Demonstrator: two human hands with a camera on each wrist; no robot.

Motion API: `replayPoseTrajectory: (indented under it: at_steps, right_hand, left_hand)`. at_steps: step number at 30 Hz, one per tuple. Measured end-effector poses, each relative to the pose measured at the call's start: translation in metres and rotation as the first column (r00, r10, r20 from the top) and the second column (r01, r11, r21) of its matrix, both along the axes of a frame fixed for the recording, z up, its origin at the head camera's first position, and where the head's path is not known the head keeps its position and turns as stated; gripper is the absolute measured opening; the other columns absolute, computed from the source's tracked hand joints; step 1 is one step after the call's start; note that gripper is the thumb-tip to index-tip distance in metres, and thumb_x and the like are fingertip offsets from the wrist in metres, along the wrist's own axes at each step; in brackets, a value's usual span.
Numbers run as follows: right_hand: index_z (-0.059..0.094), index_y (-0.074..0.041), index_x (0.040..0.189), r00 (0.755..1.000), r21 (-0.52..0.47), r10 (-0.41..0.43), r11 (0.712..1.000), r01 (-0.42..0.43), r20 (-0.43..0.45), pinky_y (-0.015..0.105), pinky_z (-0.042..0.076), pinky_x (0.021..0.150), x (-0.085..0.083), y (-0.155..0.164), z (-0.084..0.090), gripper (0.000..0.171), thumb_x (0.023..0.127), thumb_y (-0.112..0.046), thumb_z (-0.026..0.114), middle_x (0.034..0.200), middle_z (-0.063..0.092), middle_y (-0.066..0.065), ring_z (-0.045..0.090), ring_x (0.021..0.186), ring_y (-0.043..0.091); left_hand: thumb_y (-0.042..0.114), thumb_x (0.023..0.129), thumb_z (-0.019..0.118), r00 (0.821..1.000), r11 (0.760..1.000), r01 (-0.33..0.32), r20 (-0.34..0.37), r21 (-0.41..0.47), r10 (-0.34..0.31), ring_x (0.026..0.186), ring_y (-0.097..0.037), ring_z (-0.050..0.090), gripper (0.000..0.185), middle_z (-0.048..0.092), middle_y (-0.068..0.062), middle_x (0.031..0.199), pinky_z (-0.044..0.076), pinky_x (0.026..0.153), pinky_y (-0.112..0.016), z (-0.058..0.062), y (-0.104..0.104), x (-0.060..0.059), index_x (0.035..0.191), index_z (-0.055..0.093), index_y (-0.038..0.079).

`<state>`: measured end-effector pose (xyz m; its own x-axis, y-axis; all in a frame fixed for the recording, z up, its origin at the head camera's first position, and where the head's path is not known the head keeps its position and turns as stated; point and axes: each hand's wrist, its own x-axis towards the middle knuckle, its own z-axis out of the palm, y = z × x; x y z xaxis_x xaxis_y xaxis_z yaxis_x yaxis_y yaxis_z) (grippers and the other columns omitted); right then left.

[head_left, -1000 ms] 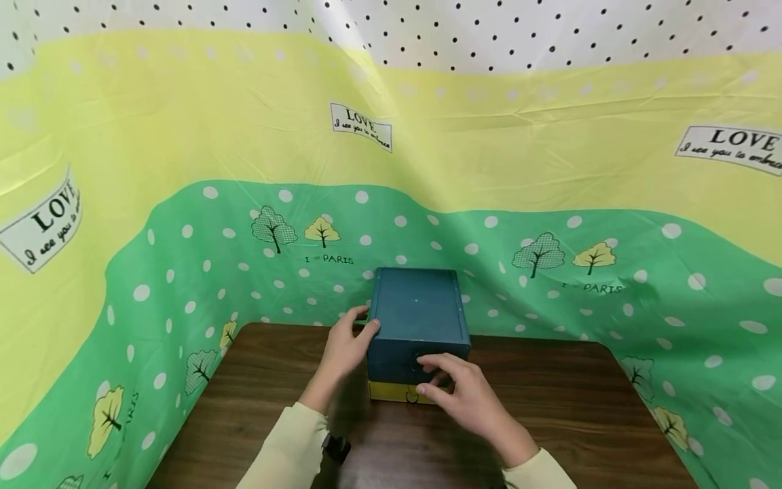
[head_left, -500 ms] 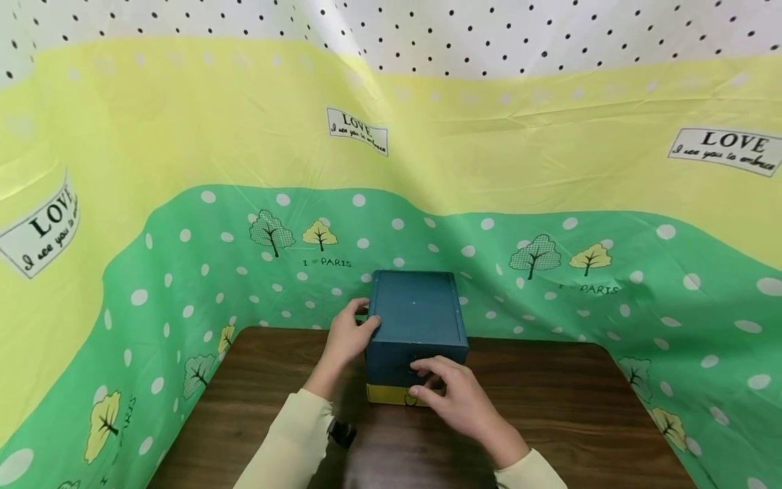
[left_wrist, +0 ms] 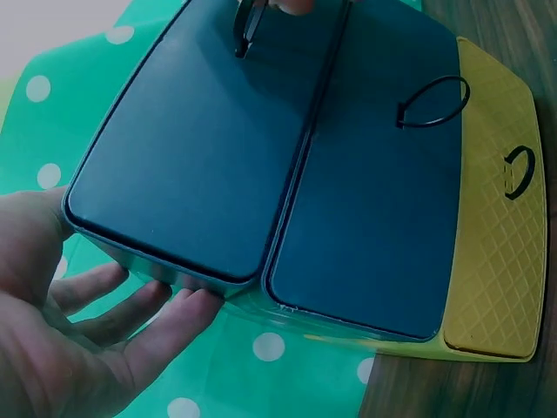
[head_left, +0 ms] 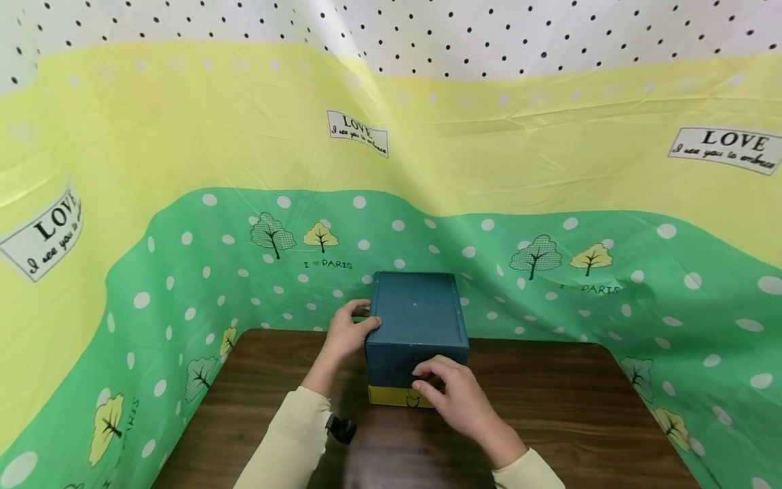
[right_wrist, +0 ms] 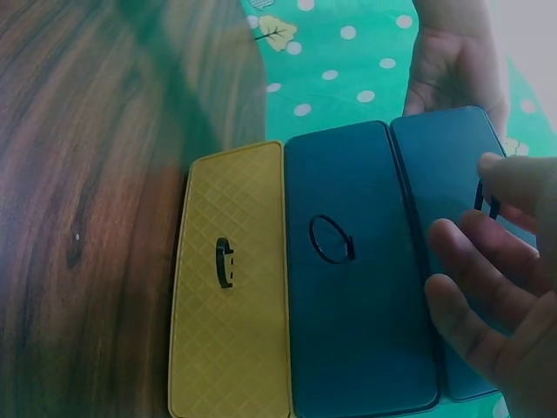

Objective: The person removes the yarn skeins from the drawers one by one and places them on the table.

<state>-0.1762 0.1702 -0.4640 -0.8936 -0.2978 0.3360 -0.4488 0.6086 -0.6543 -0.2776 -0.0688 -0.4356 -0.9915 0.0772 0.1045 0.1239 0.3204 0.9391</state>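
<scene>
A small dark teal drawer box (head_left: 415, 312) stands at the far edge of the wooden table (head_left: 550, 407). It has two teal drawers over a yellow bottom drawer (head_left: 391, 396), all pushed in. My left hand (head_left: 345, 336) grips the box's left side, thumb on the top edge and fingers (left_wrist: 130, 313) along the wall. My right hand (head_left: 455, 394) is at the front, and its thumb and fingers pinch the top drawer's black ring pull (right_wrist: 487, 202). The middle ring pull (right_wrist: 331, 239) and the yellow drawer's pull (right_wrist: 224, 261) hang free.
A green, yellow and white dotted cloth (head_left: 183, 272) rises as a wall behind and on both sides of the table, close against the box's back. Bare brown tabletop lies left, right and in front of the box.
My right hand's fingers have drawn together and slid slightly up onto the top drawer's ring. The left hand and the box have stayed where they were.
</scene>
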Motion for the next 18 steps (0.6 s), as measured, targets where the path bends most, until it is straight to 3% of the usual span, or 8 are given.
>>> replayPoseTrajectory:
  at_steps: [7, 12, 18]
  right_hand:
    - [0.077, -0.025, 0.101, 1.000, 0.025, -0.009, 1.000, 0.009, -0.022, 0.031, 0.058, 0.081, 0.003, 0.000, 0.003, 0.009, 0.094, -0.019, 0.076, 0.100, 0.068, -0.021, 0.067, 0.096, 0.006]
    - [0.078, -0.023, 0.102, 1.000, 0.029, 0.012, 1.000, -0.011, -0.023, 0.027, 0.058, 0.076, 0.008, 0.002, 0.006, 0.008, 0.095, -0.019, 0.076, 0.100, 0.069, -0.019, 0.067, 0.091, 0.003]
    - [0.076, -0.033, 0.100, 0.999, 0.018, 0.037, 0.999, -0.036, -0.030, 0.029, 0.058, 0.071, 0.016, 0.002, 0.005, 0.015, 0.094, -0.018, 0.076, 0.098, 0.069, -0.020, 0.064, 0.085, -0.001]
  left_hand:
    - [0.020, 0.096, 0.072, 1.000, 1.000, 0.006, 0.013, 0.025, -0.007, 0.116, -0.035, 0.062, 0.050, 0.063, -0.018, 0.128, 0.058, 0.085, -0.044, 0.000, -0.001, 0.000, 0.142, 0.059, 0.007]
    - [0.021, 0.096, 0.073, 1.000, 1.000, 0.008, 0.024, 0.030, -0.008, 0.115, -0.035, 0.063, 0.050, 0.063, -0.017, 0.129, 0.058, 0.084, -0.043, -0.001, -0.002, -0.002, 0.142, 0.059, 0.009]
    - [0.022, 0.096, 0.073, 0.999, 0.999, 0.011, 0.038, 0.032, -0.013, 0.115, -0.034, 0.063, 0.051, 0.063, -0.017, 0.129, 0.057, 0.084, -0.043, -0.002, -0.003, -0.003, 0.143, 0.058, 0.010]
